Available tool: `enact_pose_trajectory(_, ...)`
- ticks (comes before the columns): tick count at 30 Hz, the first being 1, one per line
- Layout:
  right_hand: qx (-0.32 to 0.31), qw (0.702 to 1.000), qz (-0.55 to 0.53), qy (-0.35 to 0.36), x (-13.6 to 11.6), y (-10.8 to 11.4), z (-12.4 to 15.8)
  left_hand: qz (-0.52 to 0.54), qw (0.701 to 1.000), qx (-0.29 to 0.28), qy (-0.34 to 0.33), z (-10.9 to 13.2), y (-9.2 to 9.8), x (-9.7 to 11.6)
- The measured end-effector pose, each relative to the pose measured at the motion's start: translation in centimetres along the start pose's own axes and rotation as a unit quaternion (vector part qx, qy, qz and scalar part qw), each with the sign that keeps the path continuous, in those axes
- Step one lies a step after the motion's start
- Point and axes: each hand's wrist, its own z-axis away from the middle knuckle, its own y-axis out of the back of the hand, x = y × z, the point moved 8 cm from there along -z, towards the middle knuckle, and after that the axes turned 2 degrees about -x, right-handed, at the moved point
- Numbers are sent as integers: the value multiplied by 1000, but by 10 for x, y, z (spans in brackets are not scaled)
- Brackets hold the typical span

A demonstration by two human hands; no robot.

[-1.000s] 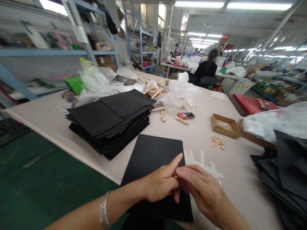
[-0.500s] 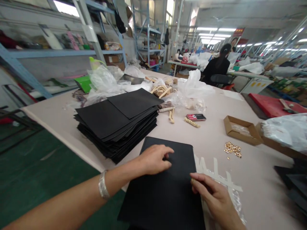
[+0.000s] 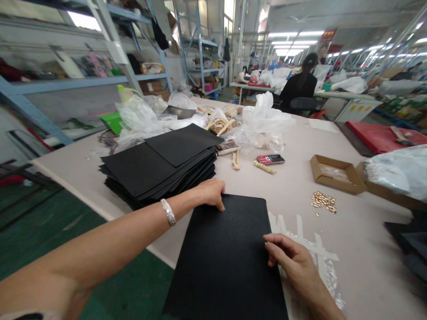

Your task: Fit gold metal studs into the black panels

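Observation:
A black panel (image 3: 230, 262) lies at the table's front edge. My left hand (image 3: 212, 193), a silver bracelet on its wrist, is at the panel's far left corner, thumb and fingers closed on the edge there. Over the right edge, my right hand (image 3: 287, 255) pinches a tiny gold-coloured piece (image 3: 266, 243) between thumb and fingertips. A stack of black sheets (image 3: 160, 160) stands behind my left hand. Small gold pieces (image 3: 323, 201) are piled to the right on the table. White strips (image 3: 300, 233) and clear plastic lie under and beside my right hand.
An open cardboard box (image 3: 336, 175) sits at the right, near a red pad (image 3: 387, 138) with a hammer. A phone (image 3: 271, 159) and a gold strip lie mid-table. Plastic bags (image 3: 263, 115) fill the back. Farther off, a person (image 3: 300, 84) in black sits at another table.
My left hand has moved from above the panel's middle to its far left corner and closed there. My right hand has hardly moved. The view has shifted slightly.

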Motion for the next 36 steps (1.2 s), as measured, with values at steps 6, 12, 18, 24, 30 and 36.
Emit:
enact_pose_trajectory(6, -7, 999, 35, 22, -1, -2, 2, -19, 999, -48, 15, 9, -6, 18)
enact_pose_trajectory(12, -13, 999, -4, 39, -10, -12, 9, 58, 991, -119, 12, 22, -21, 29)
enact_pose_trajectory(18, -29, 999, 23, 22, -23, -30, 26, 197, 954, -224, -5, 43, -50, 56)
enact_pose_trajectory(24, -71, 996, 47, 15, -8, -49, 40, 243, 902, -357, -10, 61, -86, 67)
enact_pose_trajectory(30, -106, 992, 61, -16, 0, -57, 43, 261, 873, -412, -11, 71, -104, 70)
enact_pose_trajectory(36, -97, 988, 112, 43, -10, -60, 44, 298, 863, -406, -26, 78, -104, 74)
